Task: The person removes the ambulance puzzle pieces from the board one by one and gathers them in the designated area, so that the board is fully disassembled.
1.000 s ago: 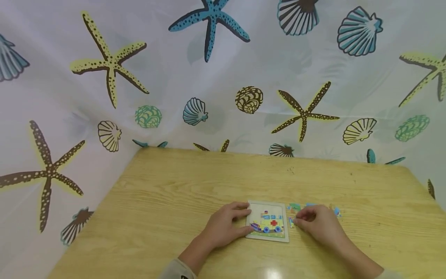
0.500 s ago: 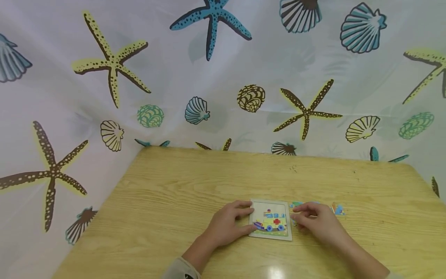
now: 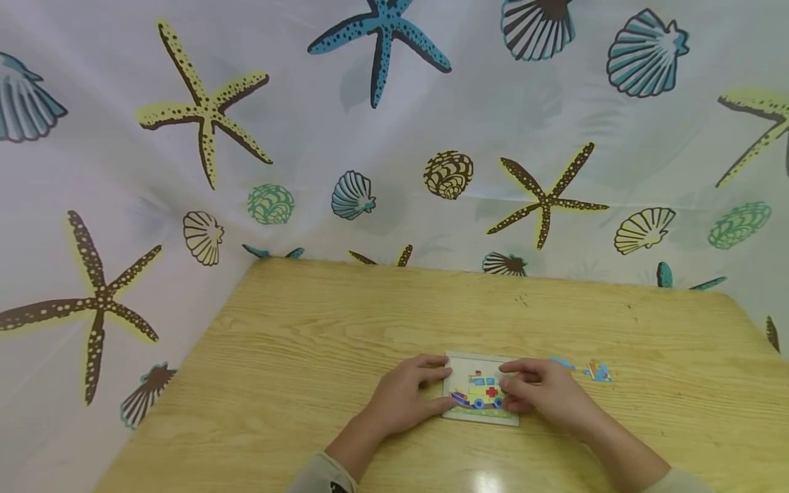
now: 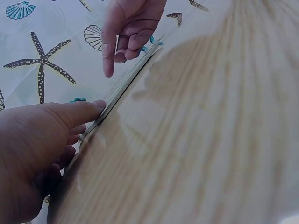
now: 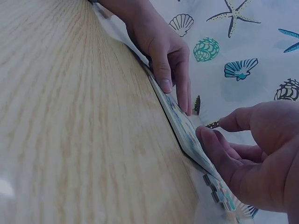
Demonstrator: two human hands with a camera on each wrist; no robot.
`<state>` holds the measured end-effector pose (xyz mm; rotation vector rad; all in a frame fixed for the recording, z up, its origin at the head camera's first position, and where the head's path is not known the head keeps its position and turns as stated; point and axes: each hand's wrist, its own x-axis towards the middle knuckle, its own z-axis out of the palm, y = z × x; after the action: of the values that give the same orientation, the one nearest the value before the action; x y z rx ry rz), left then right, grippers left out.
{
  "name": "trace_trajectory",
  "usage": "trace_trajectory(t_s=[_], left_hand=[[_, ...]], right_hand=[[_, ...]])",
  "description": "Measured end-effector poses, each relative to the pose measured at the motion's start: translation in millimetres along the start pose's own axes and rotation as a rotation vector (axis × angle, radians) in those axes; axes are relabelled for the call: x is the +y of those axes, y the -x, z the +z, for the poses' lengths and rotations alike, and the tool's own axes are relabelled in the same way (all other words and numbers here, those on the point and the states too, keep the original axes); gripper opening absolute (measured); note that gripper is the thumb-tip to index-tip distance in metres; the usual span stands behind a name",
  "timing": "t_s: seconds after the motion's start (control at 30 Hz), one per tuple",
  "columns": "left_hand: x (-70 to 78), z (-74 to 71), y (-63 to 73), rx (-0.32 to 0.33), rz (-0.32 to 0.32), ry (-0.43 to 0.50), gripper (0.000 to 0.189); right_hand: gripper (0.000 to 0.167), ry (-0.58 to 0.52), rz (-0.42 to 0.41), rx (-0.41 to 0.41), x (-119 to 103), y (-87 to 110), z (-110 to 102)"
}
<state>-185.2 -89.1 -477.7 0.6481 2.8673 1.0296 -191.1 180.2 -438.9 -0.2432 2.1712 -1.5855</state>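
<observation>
A square jigsaw board (image 3: 462,359) lies on the table, with a yellow ambulance picture partly assembled in it. My left hand (image 3: 409,392) rests along the board's left edge, thumb and fingers on the rim. My right hand (image 3: 545,394) hovers over the board's right edge, fingers bent. In the right wrist view a gap shows between its thumb and index fingertips (image 5: 202,132); I cannot tell whether its other fingers hold a puzzle piece. Loose puzzle pieces (image 5: 219,192) lie beside the board, close under the right hand.
More loose pieces, a blue one (image 3: 562,363) and a blue and orange one (image 3: 598,372), lie to the right beyond the right hand. The wood-grain table (image 3: 345,315) ends at a curtain (image 3: 296,123) printed with starfish and shells.
My right hand has moved left from the loose pieces beside the board onto its right edge. The pieces nearest the board are now covered by it in the head view. My left hand stays put.
</observation>
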Motion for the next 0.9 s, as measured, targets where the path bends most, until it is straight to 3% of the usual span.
trace_trajectory(t_s=[0.37,0.9], left_hand=[[-0.5,-0.4,-0.7,0.008,-0.005,0.007,0.056],[3.0,0.6,-2.3,0.007,-0.018,0.000,0.055]], right_hand=[[0.057,-0.019,-0.039,-0.159,1,-17.1,15],[0.043,-0.069,-0.037,-0.083,9,-18.8,18]])
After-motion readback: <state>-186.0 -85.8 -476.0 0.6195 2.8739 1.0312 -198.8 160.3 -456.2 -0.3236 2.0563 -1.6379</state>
